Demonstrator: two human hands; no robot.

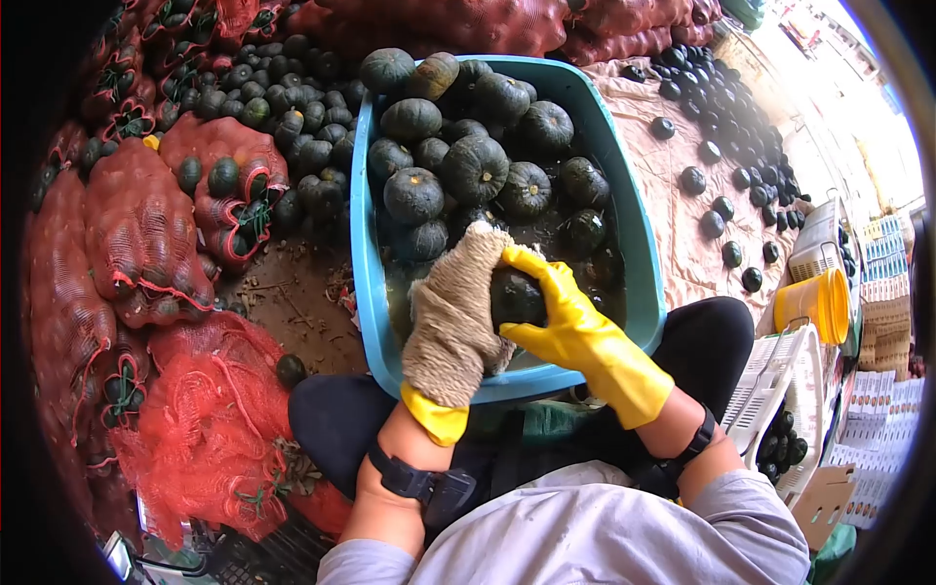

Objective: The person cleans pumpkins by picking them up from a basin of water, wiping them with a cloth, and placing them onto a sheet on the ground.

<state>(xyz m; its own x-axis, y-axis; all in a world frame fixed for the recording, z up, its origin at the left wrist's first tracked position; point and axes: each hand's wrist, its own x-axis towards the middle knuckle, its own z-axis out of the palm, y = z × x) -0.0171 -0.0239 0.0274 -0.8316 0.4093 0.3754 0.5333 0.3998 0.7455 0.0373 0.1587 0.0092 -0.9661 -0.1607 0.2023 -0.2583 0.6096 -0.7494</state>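
A blue tub (639,244) of water stands before me, with dark green pumpkins (475,169) heaped in its far part. Over the near part, my right hand (575,327) in a yellow rubber glove grips one dark green pumpkin (517,296), thumb below and fingers on top. My left hand (456,317) is covered by a beige knitted cloth mitt over a yellow glove and rests against the left side of that same pumpkin. The fingers inside the mitt are hidden.
Red mesh sacks (146,229) and loose pumpkins lie to the left. An empty-looking red net (210,439) is at lower left. Right of the tub, pumpkins are spread on a pale sheet (673,210), near a yellow bucket (814,304) and a white crate (770,385).
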